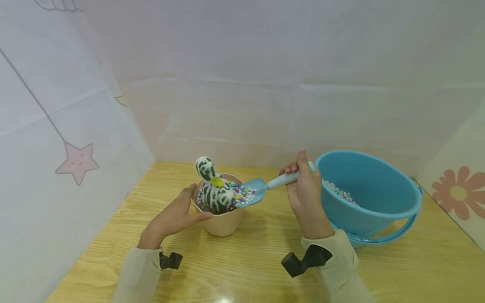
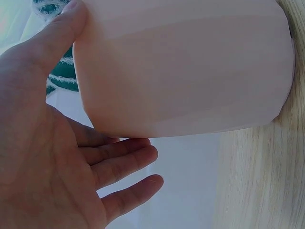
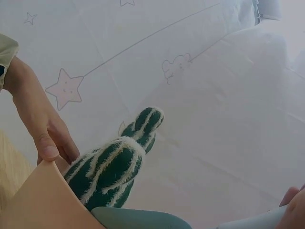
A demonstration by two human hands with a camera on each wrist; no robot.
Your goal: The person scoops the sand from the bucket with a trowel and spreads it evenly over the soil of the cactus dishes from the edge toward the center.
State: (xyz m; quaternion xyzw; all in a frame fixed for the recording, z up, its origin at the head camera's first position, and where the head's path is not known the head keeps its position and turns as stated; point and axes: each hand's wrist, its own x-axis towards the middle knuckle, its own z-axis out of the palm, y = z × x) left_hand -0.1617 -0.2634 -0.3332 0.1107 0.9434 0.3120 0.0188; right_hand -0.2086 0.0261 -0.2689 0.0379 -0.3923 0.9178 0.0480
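Observation:
A peach-coloured flowerpot [image 1: 222, 225] stands on the table, holding a plush cactus [image 1: 219, 194] with white fuzzy stripes and a yellow patch. Small multicoloured pebbles [image 1: 242, 194] surround the cactus. My left hand [image 1: 172, 219] holds the pot from its left side, thumb at the near rim and fingers along the outer wall [image 2: 190, 71]. In my right hand [image 1: 306, 189] is the pale handle of a small blue shovel [image 1: 257, 185]. Its blade, loaded with pebbles, tilts down over the pot's right rim, close beside the cactus. The right wrist view catches the shovel blade [image 3: 138, 218] at the rim.
A large blue bucket [image 1: 373, 185] stands at the right, its handle [image 1: 401, 233] hanging down in front. More pebbles [image 1: 339, 193] lie inside it. Pale printed sheeting [image 1: 242, 105] rises behind the wooden table [image 1: 242, 269] and at both sides.

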